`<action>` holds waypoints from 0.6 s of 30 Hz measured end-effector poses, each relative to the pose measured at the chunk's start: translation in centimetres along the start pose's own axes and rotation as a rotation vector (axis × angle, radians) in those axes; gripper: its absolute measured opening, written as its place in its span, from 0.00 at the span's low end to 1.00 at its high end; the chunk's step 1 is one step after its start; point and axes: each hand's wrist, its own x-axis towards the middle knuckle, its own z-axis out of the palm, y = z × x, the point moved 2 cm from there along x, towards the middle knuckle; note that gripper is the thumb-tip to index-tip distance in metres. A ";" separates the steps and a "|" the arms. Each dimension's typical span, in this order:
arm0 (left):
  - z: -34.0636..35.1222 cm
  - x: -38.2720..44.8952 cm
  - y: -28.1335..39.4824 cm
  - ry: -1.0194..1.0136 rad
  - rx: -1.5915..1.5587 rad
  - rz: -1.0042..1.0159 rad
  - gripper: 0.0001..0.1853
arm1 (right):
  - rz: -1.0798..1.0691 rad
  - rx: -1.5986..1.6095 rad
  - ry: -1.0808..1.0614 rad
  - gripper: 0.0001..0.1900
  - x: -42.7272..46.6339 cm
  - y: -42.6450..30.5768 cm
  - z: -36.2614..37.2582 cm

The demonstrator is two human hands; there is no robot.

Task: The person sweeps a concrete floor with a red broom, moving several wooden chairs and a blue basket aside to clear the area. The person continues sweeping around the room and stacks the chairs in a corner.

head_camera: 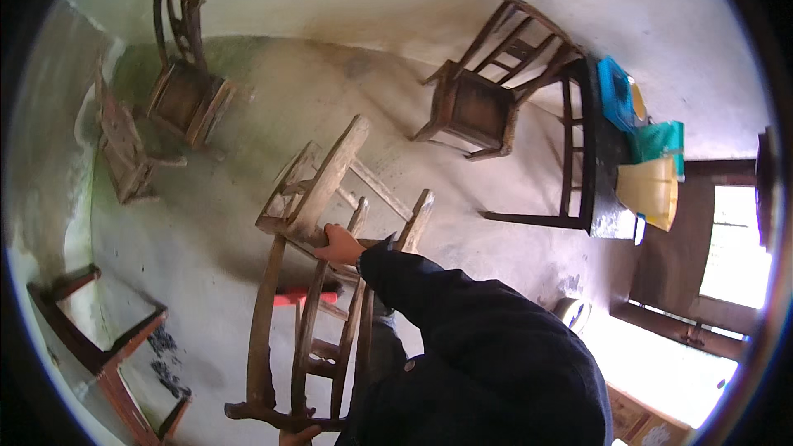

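Observation:
An old wooden chair (263, 322) is tilted in front of me, its legs pointing up and away and its top rail low in the picture. My right hand (341, 246) grips the chair by the edge of its seat frame, near a leg. At the bottom edge my left hand (300, 435) is closed around the top rail, partly cut off by the frame. Behind the slats a red object (305, 297) with dark bristles, apparently a brush, shows in part; what holds it up is hidden.
Wooden chairs stand at the upper left (186, 96) and upper right (480, 108). Another wooden piece (124, 148) is by the left wall. A red-brown wooden frame (105, 359) lies lower left. A dark table (588, 198) bears a blue basket (614, 93) and plastic containers.

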 end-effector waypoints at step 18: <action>9.0 5.5 10.6 -0.143 0.626 -0.056 0.29 | -0.258 -0.754 0.474 0.27 -11.6 -16.7 -38.5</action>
